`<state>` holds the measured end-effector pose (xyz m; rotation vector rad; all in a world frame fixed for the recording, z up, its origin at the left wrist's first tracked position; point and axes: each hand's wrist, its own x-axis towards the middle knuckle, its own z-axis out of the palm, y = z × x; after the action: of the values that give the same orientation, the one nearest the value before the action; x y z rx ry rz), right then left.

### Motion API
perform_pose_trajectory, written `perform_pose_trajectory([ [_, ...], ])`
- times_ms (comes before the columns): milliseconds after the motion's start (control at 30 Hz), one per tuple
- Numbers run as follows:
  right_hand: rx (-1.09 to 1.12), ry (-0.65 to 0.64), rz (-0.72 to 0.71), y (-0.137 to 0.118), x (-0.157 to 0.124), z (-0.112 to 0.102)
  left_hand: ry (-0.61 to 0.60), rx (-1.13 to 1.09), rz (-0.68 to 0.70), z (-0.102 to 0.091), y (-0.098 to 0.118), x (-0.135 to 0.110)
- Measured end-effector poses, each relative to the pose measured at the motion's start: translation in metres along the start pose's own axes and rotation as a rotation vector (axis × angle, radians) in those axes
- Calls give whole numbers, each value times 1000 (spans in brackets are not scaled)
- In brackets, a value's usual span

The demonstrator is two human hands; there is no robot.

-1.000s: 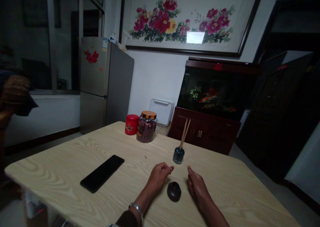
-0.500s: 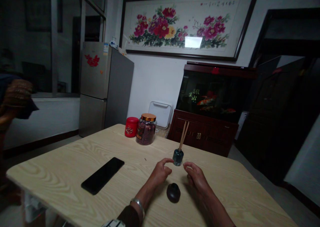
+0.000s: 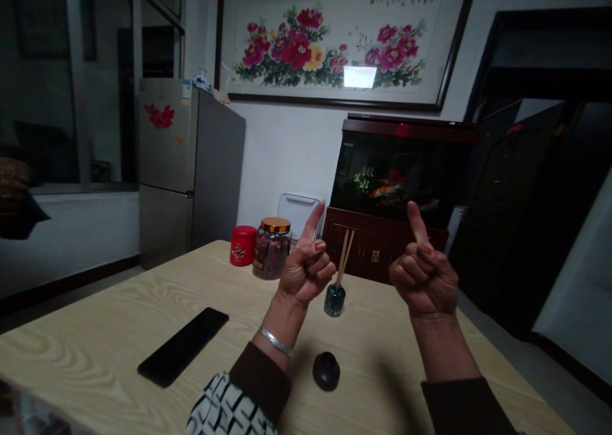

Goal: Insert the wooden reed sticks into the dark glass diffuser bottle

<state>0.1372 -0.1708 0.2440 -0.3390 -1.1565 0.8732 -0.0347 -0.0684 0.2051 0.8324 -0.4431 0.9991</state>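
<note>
My left hand (image 3: 306, 269) is raised above the wooden table (image 3: 109, 339), palm toward me, index finger pointing up and the other fingers curled in; it holds nothing. My right hand (image 3: 423, 275) is lifted the same way to the right, one finger up, the rest in a fist, also holding nothing. Between the hands, on the table, stands a small dark glass bottle with reed sticks (image 3: 334, 298). A small round black object (image 3: 326, 371) lies on the table below and between my wrists.
A black phone (image 3: 183, 346) lies at the table's left. A glass jar with a gold lid (image 3: 271, 247) and a red tin (image 3: 242, 245) stand at the far edge. Behind are a grey fridge (image 3: 186, 161), a fish tank on a cabinet (image 3: 396, 173) and dark furniture to the right.
Both hands rose from the table near the bottle into the air, each now pointing one finger up. The view shifted slightly right.
</note>
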Motion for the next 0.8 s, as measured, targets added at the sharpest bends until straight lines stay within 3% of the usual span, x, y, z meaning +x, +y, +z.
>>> perform_pose_trajectory([
  [300, 226, 22, 69, 47, -47, -19, 79, -56, -52, -36, -34, -42],
  [633, 188, 36, 88, 49, -47, -25, 64, -45, -74, -54, -32, -46],
  [800, 88, 127, 220, 73, -43, -54, 158, 76, -137, -78, -36, -46],
])
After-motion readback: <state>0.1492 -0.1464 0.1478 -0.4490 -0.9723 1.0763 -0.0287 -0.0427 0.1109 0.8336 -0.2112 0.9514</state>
